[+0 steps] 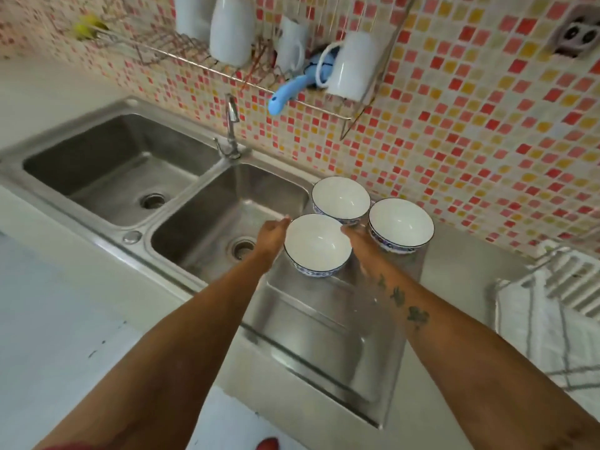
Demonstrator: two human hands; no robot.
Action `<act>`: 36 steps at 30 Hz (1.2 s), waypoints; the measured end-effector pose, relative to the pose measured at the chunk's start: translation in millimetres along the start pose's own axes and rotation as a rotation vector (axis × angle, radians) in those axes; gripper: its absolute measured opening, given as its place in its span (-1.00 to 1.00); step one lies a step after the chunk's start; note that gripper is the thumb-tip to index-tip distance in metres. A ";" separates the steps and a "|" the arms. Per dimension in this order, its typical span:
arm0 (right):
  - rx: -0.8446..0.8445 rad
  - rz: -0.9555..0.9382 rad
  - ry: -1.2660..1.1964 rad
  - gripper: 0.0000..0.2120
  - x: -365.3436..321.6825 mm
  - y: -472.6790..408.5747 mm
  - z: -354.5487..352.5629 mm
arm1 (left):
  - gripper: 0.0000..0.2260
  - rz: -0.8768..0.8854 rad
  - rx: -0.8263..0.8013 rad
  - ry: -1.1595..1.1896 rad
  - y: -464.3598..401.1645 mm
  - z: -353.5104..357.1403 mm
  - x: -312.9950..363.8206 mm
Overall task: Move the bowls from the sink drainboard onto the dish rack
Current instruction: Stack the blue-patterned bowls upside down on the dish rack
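White porcelain, three bowls on the stainless-steel drainboard, upright, glossy round interiors, dark thin rims, blue patterned bands on the outer walls.
Nearest bowl: front of the group, flanked by both hands.
Back bowl: behind it, near the tiled wall.
Right bowl: just beside the other two.
Left hand: forearm stretched forward, hand at the nearest bowl's left wall, fingers partly curled; whether it grips the bowl cannot be told.
Right hand: forearm extended, dark marks on the skin, hand blurred at the bowl's right wall; its closure cannot be told.
Dish rack: thin metal wire, wall-mounted above the sink, carrying white mugs and a pale blue utensil.
Double sink: brushed steel, rounded basins.
Wall: small square mosaic tiles, red, orange, cream.
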State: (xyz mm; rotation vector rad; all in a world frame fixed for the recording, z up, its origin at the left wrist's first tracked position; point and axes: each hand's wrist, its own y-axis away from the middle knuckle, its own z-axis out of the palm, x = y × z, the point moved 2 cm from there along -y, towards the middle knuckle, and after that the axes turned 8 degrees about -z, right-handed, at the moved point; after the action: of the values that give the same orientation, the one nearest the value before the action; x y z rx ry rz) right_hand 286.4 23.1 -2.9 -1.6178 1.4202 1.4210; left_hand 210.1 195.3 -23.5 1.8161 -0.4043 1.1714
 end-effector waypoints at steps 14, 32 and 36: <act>0.132 0.171 -0.274 -0.74 24.9 -13.8 27.2 | -0.65 -0.054 0.083 0.140 -22.7 32.2 -35.5; 0.482 -0.676 -0.330 -0.72 -218.2 165.4 -168.8 | -0.60 0.105 -0.796 0.595 231.8 75.2 197.1; 0.641 -0.856 -0.243 -0.77 -245.9 231.3 -246.2 | -0.58 0.169 -1.152 0.409 304.8 122.6 228.3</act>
State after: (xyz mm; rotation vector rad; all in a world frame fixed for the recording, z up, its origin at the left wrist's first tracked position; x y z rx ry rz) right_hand 185.3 -178.8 348.6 -1.3019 0.7479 0.5511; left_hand 185.7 -25.0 309.5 0.5461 -0.7855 1.0353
